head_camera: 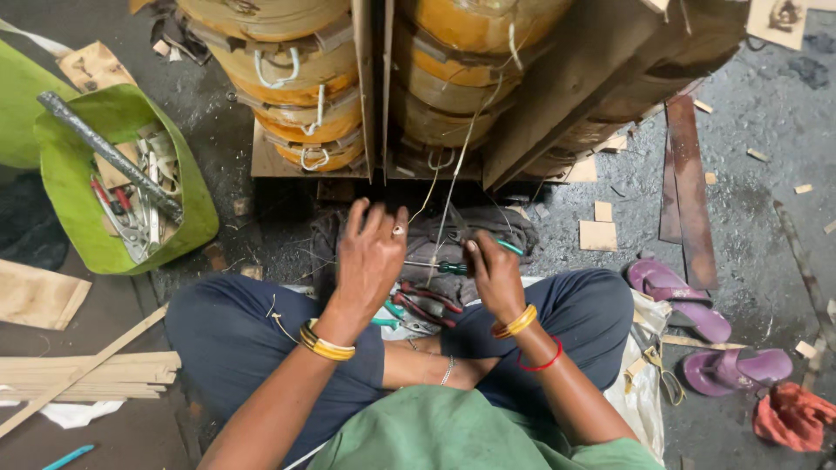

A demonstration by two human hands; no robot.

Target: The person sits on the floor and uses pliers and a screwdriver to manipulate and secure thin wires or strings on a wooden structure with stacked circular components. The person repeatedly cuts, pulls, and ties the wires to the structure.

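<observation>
A thin wire (453,187) runs down from the yellow-taped coils (305,96) to a point between both hands, above the grey cloth (453,235) on the floor. The right hand (495,274) is closed around a green-handled screwdriver (435,266), shaft lying level and pointing left. The left hand (370,257) is raised with fingers spread and loosely curled, nothing visibly gripped. Judgement: the wire is best kept taut and the tool steady close to the working end. Both forearms converge over the crossed legs, wrists bent forward. Red-handled pliers (427,300) lie in the lap. A green tool bag (187,204) stands left; purple sandals (679,296) right.
</observation>
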